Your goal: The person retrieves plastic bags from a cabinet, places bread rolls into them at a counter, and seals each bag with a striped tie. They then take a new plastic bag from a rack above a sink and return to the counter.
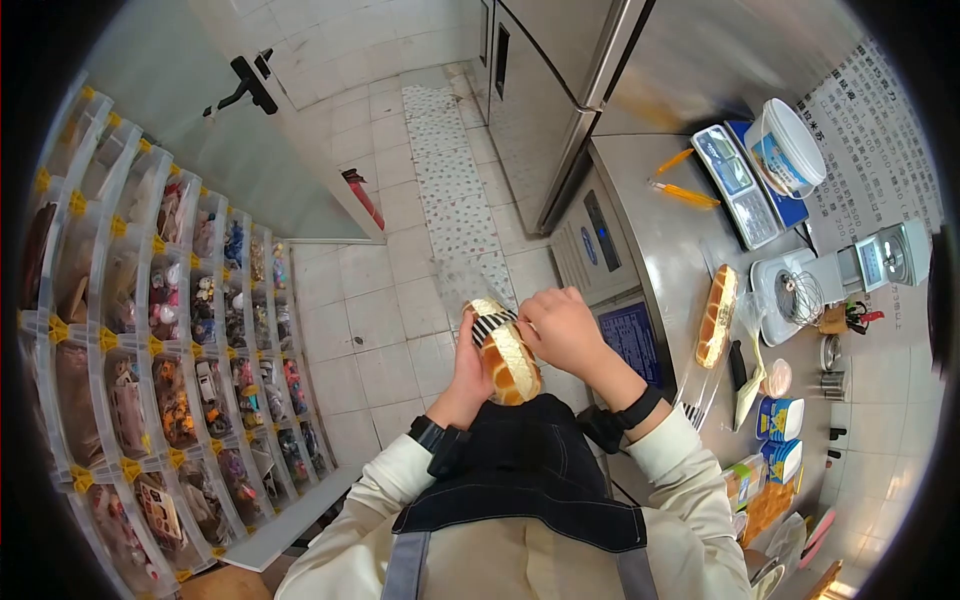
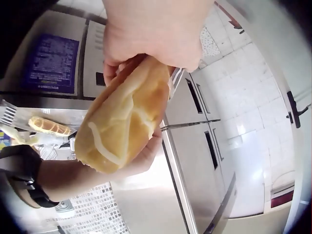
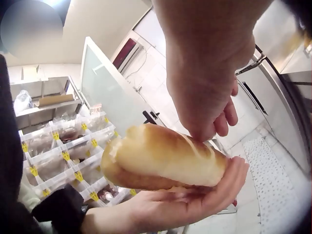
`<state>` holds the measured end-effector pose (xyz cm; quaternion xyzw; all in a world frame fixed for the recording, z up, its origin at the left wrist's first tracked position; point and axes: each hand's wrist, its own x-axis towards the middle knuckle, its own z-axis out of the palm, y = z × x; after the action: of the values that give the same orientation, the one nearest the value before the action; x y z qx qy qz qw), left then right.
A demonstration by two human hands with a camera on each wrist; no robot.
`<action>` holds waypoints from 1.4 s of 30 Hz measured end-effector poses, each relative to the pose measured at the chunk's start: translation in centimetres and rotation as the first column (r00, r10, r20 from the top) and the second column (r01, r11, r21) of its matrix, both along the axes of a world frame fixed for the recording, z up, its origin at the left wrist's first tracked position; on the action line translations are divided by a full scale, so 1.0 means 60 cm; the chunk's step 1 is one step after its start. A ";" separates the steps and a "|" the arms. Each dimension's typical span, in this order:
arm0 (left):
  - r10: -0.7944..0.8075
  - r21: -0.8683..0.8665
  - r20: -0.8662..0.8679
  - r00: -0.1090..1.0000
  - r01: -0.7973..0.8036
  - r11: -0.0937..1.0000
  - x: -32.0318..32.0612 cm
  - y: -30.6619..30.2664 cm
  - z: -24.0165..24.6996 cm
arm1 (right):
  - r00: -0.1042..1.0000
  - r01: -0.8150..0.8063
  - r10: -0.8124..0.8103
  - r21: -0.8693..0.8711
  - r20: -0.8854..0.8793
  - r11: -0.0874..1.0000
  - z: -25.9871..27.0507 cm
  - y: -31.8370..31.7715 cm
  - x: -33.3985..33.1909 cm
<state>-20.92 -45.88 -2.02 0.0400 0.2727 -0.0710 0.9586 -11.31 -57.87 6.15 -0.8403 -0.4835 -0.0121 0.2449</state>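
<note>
A long split bread roll [image 1: 512,372] with pale cream filling is held up in front of the dark apron. My left hand [image 1: 466,368] grips it from the left side and below, with the fingers under the crust in the right wrist view. A black-and-white striped paper band [image 1: 492,325] lies across the roll's far part. My right hand [image 1: 568,328] comes from the right, its curled fingers pinching the band's right end at the roll's side. In the left wrist view, a pale glossy streak crosses the roll's browned crust [image 2: 141,114]. The right fingertips are partly hidden behind the roll there.
On the steel counter [image 1: 655,215] at right lie another filled roll [image 1: 717,318], striped strips [image 1: 692,412] and a piping bag [image 1: 748,375]. Behind them stand a scale [image 1: 735,180], a white bucket [image 1: 785,150] and blue-and-white tubs [image 1: 780,420]. Clear bins [image 1: 140,350] line the left.
</note>
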 end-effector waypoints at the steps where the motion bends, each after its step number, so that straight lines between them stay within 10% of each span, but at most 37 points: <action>1: 0.012 0.018 -0.004 1.000 -0.012 1.000 0.001 -0.001 -0.006 | 0.994 -0.017 0.023 -0.051 0.107 0.999 -0.002 0.000 0.000; 30: -0.266 -0.167 -0.226 0.937 0.232 0.958 -0.110 -0.019 -0.075 | 0.905 -0.134 0.118 -0.011 -0.408 0.991 -0.070 -0.023 -0.073; 40: -0.204 -0.321 0.010 0.979 0.196 0.927 -0.110 -0.012 -0.126 | 0.817 -0.098 0.151 0.124 -0.557 0.987 0.002 -0.035 -0.078; 42: -0.264 -0.109 -0.294 0.919 0.242 0.964 -0.094 -0.016 -0.118 | 0.803 -0.151 0.206 0.144 -0.559 0.978 0.037 -0.039 -0.075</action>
<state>-26.54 -46.86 -9.08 0.0297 0.4076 -0.2092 0.8884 -15.80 -60.22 8.35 -0.7436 -0.4636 0.2407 0.4172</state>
